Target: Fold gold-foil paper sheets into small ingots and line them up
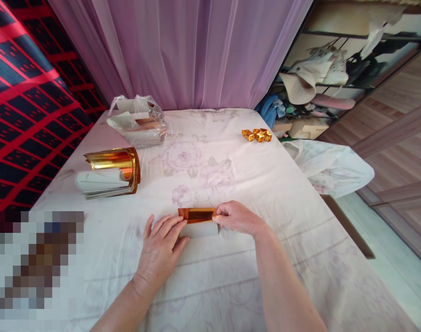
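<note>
Gold foil sheet (201, 215) | left hand (161, 249): palm down, fingers apart on it | right hand (238, 218): pinching right end

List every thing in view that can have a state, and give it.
Foil sheet: partly folded, white side showing
Left hand: open, fingers on sheet
Right hand: pinching sheet's end
Foil stack: curled
Clear bag: holding sheets
Gold pieces: folded, clustered
Curtain: hanging in folds

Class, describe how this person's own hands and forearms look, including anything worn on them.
The left hand and right hand are ungloved, and no ring shows. Both forearms are bare as far as visible, with no sleeve, watch or bracelet.
</note>
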Available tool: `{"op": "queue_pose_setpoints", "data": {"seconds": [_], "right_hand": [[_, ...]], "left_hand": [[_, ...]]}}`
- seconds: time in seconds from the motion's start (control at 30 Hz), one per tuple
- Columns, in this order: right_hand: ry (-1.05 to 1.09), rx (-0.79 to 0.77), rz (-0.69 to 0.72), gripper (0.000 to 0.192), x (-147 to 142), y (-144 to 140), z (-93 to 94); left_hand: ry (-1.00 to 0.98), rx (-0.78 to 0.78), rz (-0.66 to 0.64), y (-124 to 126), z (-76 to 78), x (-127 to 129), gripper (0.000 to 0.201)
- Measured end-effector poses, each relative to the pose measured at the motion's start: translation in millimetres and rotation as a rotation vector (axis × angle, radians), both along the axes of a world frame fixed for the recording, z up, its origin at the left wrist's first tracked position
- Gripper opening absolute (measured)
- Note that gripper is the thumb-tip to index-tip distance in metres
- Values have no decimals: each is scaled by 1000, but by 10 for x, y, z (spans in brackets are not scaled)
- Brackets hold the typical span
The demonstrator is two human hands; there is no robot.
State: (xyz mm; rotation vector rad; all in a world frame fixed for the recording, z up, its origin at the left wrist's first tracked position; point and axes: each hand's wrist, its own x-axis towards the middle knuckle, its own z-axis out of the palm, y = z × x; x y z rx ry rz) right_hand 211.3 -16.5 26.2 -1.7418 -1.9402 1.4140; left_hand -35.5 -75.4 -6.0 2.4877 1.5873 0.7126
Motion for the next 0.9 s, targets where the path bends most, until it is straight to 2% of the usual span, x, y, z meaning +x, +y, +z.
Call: {"op": "queue_pose_setpoints", "data": {"seconds": [0.3,0.57,0.9], "right_hand": [[24,-51,-67,16,-5,16,-13],[145,-125,-109,19,24,30,10],[196,-150,-118,20,37,37,14]], "left_hand": [[-17,34,-13,-7,19,12,26],[-17,36,-31,-14,38,17,27],[-19,87,-59,-18,77,28,28]]}}
